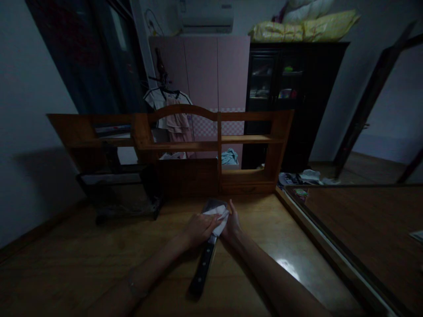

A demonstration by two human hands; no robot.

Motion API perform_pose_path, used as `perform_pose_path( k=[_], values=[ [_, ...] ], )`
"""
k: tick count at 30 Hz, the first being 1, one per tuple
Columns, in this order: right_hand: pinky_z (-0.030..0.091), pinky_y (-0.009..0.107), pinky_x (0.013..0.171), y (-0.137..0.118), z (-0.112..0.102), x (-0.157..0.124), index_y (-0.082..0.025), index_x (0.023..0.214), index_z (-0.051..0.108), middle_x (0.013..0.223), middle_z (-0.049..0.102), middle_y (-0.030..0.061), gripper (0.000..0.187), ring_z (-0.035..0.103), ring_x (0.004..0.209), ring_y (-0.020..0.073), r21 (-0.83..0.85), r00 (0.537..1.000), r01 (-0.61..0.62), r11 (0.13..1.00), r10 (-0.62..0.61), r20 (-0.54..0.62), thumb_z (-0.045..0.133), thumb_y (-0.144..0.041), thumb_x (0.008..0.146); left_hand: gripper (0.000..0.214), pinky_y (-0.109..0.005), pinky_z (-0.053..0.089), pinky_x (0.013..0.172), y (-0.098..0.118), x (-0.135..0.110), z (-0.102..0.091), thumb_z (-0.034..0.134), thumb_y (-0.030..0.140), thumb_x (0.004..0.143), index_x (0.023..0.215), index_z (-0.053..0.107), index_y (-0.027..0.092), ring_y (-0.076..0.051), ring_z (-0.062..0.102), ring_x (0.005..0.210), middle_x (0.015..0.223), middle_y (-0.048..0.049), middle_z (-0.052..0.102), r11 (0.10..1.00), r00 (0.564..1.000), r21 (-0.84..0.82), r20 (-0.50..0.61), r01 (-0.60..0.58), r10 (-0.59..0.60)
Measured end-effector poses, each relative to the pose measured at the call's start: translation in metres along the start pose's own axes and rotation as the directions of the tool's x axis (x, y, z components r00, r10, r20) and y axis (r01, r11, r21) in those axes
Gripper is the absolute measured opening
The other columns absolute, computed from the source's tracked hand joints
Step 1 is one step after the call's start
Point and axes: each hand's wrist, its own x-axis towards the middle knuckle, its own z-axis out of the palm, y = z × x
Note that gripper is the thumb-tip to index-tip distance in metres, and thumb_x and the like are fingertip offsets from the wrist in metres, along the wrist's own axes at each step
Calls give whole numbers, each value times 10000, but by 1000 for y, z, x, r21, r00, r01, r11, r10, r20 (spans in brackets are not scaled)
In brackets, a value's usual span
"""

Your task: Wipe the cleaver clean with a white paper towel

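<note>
A kitchen knife [204,266] with a black riveted handle points away from me above the wooden tabletop, its handle toward me. Its broad dark blade [211,204] is partly covered by a crumpled white cloth or tissue [219,221]. From the left, my left hand [199,229] presses the white cloth against the blade, fingers closed over it. On the other side, my right hand [232,225] grips the blade and the cloth's edge, thumb raised; its fingers are mostly hidden behind them. Neither hand is on the handle.
A wooden shelf unit [188,176] stands along the tabletop's [139,246] back. At the left is a dark stand-like object with a pale panel [112,178]. A raised edge [317,237] borders the right side. Farther back are a pink wardrobe [201,75] and a black cabinet [317,88].
</note>
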Motion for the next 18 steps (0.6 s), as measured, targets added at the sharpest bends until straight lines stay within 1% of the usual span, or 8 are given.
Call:
perform_pose_path(
  k=[2, 5, 10, 12, 15, 18],
  values=[
    [570, 403, 748, -1, -1, 1, -136, 721, 646, 633, 669, 88, 540, 668, 645, 233, 6, 1000, 25, 1000, -25, -2, 427, -579, 939, 483, -327, 457, 1047, 2, 8, 2, 227, 379, 1060, 1328, 601, 232, -187, 588, 1231, 1343, -36, 616, 1000, 1000, -21, -7, -7, 7],
    [567, 401, 783, -1, -1, 0, -151, 757, 651, 711, 702, 87, 460, 688, 718, 237, 29, 999, 50, 998, -50, -5, 460, -526, 942, 493, -310, 409, 1107, 1, 19, 4, 211, 369, 1061, 1354, 578, 219, -162, 540, 1287, 1382, -34, 583, 998, 999, -56, -15, 39, -40],
    [548, 415, 871, -1, 3, -2, -174, 889, 662, 857, 733, 75, 352, 695, 911, 249, 80, 997, 70, 994, -71, 11, 476, -468, 943, 497, -339, 344, 1163, -12, 31, 10, 229, 344, 1051, 1409, 513, 150, -176, 429, 1382, 1459, -86, 497, 999, 999, -32, 5, 40, -40],
    [539, 433, 895, 0, 4, -3, -166, 954, 663, 898, 736, 87, 375, 688, 958, 261, 89, 998, 62, 994, -65, 26, 471, -487, 940, 493, -355, 334, 1171, -20, 32, 13, 231, 335, 1048, 1413, 504, 149, -175, 417, 1390, 1473, -89, 479, 999, 999, -18, 0, 49, -49],
    [524, 478, 917, 0, 5, -3, -140, 1049, 656, 929, 736, 119, 469, 679, 1001, 291, 70, 997, 34, 997, -39, 63, 451, -545, 933, 480, -374, 327, 1177, -31, 29, 17, 233, 316, 1046, 1416, 499, 164, -172, 412, 1393, 1487, -79, 462, 998, 998, -6, -3, 58, -58],
    [515, 514, 921, 1, 4, -4, -138, 1104, 647, 952, 735, 134, 546, 673, 1017, 312, 22, 996, 23, 1000, -25, 86, 450, -610, 911, 476, -363, 320, 1180, -38, 23, 20, 241, 308, 1045, 1426, 490, 169, -166, 393, 1404, 1486, -74, 464, 997, 997, 20, -24, 76, -76]
  ],
)
